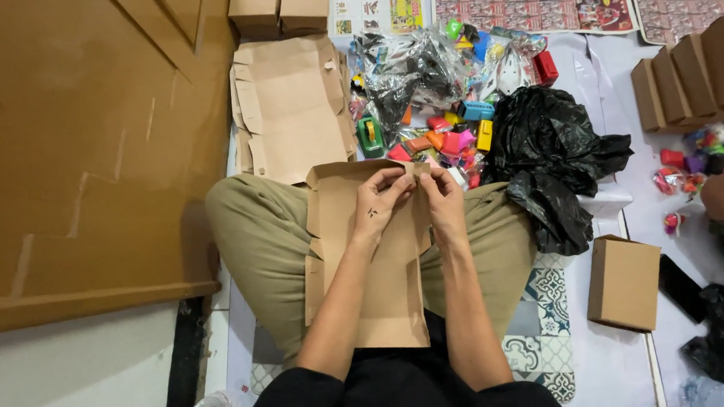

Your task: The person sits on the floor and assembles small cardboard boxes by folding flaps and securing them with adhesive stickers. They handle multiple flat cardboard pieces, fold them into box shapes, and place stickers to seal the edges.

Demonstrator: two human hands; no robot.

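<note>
Two hands, left point(376, 204) and right point(444, 197), pinch one flat cardboard blank point(383, 285); one folded box point(624, 282) sits right.

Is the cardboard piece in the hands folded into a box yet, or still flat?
Still mostly flat: the cardboard blank lies spread over the lap, while the left hand and right hand pinch its top edge.

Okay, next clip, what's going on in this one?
A person sits cross-legged on the floor, both hands on a flat, unfolded brown cardboard box blank lying across their lap. The left hand and right hand pinch its top edge together. More flat blanks lie just ahead, beside a pile of small colourful plastic toys and a crumpled black plastic bag. An assembled brown box stands to the right.
</note>
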